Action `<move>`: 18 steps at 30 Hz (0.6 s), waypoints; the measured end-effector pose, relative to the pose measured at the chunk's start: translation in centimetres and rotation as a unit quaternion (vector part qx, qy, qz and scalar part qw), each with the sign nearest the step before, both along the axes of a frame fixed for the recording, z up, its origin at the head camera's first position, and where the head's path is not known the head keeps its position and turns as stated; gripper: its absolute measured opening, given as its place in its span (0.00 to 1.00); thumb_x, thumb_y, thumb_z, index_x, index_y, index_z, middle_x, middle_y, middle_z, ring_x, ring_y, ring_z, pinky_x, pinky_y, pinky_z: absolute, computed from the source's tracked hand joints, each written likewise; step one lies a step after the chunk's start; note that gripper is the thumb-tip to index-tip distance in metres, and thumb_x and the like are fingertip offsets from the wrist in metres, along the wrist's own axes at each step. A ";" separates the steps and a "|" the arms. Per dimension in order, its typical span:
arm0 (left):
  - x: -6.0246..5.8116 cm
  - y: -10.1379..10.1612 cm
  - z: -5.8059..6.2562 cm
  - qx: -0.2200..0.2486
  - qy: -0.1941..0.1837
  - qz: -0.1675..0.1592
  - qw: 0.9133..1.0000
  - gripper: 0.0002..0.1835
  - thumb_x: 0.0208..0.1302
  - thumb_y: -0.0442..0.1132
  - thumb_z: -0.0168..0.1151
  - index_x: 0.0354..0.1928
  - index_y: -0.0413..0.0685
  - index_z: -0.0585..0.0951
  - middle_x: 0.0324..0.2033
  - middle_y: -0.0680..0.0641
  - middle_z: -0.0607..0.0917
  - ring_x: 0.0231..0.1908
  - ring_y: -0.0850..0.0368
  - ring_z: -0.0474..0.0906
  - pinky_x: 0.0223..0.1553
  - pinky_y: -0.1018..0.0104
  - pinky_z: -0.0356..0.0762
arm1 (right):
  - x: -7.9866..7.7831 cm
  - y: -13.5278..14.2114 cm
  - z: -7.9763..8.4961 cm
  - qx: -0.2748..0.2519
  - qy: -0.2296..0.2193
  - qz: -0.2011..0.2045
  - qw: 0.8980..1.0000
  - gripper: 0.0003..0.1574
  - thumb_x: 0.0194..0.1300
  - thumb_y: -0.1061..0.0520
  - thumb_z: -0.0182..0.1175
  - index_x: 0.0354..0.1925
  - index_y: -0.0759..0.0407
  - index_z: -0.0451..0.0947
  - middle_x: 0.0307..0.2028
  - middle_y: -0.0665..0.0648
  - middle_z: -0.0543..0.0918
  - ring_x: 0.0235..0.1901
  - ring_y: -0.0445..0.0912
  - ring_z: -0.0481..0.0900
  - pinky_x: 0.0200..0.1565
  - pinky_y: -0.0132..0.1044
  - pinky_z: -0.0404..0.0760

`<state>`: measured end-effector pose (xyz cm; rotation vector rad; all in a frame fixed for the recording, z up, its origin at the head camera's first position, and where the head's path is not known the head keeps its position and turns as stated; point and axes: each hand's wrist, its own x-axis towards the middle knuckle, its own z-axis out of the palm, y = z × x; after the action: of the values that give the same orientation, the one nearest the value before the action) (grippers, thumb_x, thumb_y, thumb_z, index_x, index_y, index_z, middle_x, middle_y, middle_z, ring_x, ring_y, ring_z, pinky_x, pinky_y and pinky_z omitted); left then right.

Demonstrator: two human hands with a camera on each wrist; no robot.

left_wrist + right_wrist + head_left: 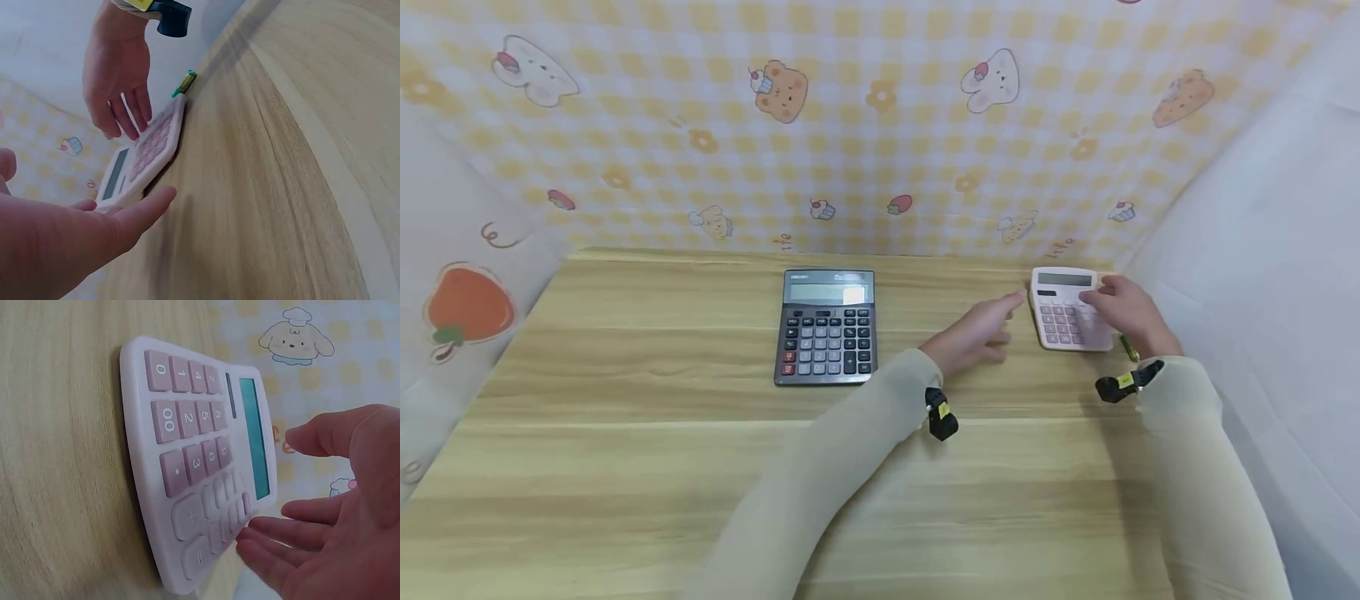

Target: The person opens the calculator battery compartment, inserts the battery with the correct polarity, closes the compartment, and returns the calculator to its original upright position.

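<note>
A pink calculator [1062,321] lies at the back right of the table, its keys and display facing up. My left hand [976,336] reaches to its left side, fingers extended, with fingertips close to the left edge; nothing is in its grasp. Over the calculator's right side is my right hand [1131,315], covering some keys in the head view. The right wrist view shows that hand's [369,512] thumb apart from its loosely bent fingers, which reach the calculator's [140,425] right edge. No grip by either hand shows.
A larger grey calculator [825,329] lies left of my left forearm. Beside the pink one, near my right wrist, is a small green and gold cylinder [185,82]. A patterned yellow checked cloth [880,150] rises behind the wooden table [662,350]; white cloth [1285,250] hangs at the right.
</note>
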<state>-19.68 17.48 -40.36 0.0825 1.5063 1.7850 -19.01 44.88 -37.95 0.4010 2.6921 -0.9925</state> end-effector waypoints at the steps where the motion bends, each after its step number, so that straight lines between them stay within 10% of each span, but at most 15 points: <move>1: -0.1 0.3 -0.2 0.002 -0.005 -0.001 1.000 0.42 0.85 0.64 0.51 0.88 0.48 0.60 0.84 0.42 0.63 0.79 0.32 0.65 0.74 0.37 0.69 | -0.1 -0.1 0.0 -0.004 -0.004 0.000 1.000 0.55 0.87 0.42 0.49 0.85 0.77 0.35 0.81 0.85 0.51 0.79 0.79 0.53 0.76 0.72 0.57; 18: 0.1 -0.1 -1.1 0.002 -0.023 -0.010 1.000 0.40 0.87 0.61 0.50 0.88 0.46 0.58 0.86 0.38 0.57 0.76 0.30 0.69 0.69 0.36 0.76 | 0.2 -2.5 -1.0 -0.049 -0.015 0.005 0.999 0.53 0.87 0.45 0.51 0.85 0.77 0.38 0.81 0.83 0.51 0.79 0.75 0.58 0.73 0.68 0.68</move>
<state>-19.61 17.37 -41.42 0.0575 1.4648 1.7620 -18.83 42.40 -38.95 0.3787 2.6039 -1.1002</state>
